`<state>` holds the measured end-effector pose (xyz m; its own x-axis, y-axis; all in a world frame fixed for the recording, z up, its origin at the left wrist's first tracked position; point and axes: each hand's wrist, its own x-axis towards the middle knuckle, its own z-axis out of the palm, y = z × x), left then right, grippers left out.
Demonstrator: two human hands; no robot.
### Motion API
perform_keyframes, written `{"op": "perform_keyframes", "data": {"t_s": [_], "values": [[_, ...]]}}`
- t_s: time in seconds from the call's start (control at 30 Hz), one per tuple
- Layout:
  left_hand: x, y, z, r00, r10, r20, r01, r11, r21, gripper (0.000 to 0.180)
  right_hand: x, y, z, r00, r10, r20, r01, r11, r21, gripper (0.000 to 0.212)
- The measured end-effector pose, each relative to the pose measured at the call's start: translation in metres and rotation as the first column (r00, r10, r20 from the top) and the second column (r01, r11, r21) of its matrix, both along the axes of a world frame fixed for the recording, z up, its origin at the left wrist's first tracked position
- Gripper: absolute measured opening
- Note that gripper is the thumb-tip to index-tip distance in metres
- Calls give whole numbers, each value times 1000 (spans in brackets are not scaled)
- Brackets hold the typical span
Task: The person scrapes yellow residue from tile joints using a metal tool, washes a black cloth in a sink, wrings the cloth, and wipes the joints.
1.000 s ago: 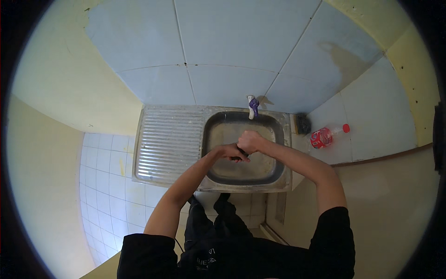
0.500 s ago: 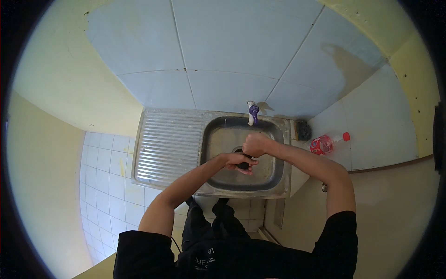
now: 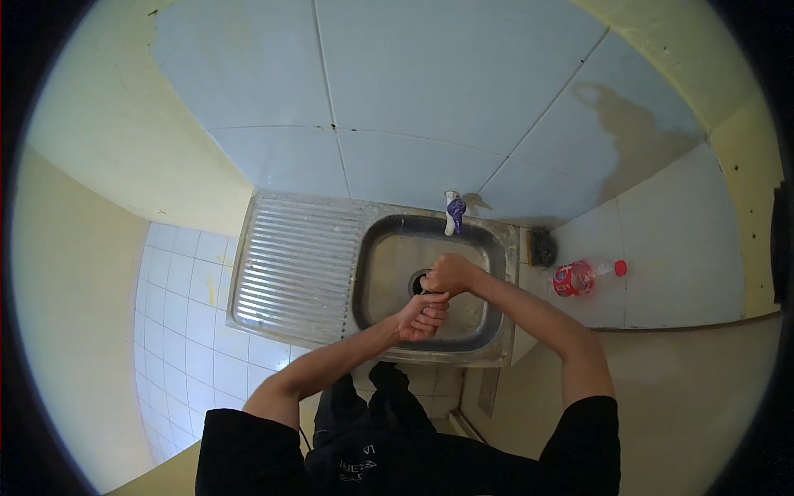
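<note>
Both hands are close together over the basin of a steel sink (image 3: 389, 318). My right hand (image 3: 449, 274) is curled into a fist above the drain hole (image 3: 416, 283). Just below it and touching it, my left hand (image 3: 423, 317) has its fingers folded in, thumb toward the right hand. A sliver of something dark shows where the hands meet; the fingers cover the rest, so its kind is not visible.
A white tap with a purple handle (image 3: 455, 215) juts from the tiled wall. Left of the basin lies the ribbed drainboard (image 3: 285, 260). On the right ledge are a dark scouring pad (image 3: 542, 247) and a clear bottle with red label and cap (image 3: 575, 279).
My left hand has turned and its fingers have closed, moving slightly nearer to me. The dark thing that showed between the hands is now mostly covered. The right hand has shifted slightly nearer too.
</note>
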<state>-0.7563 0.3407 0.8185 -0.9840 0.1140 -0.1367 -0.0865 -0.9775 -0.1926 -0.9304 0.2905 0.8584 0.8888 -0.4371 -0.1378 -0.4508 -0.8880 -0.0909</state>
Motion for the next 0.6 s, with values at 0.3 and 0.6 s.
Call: {"op": "perform_keyframes", "data": {"t_s": [0.3, 0.6], "values": [[-4, 29, 1, 863, 503, 35, -420, 679, 603, 34, 14, 19, -60, 891, -251, 378, 235, 968, 89, 26], [-2, 22, -1, 834, 542, 104, -493, 647, 582, 31, 18, 15, -65, 871, -293, 395, 276, 956, 100, 23]]}}
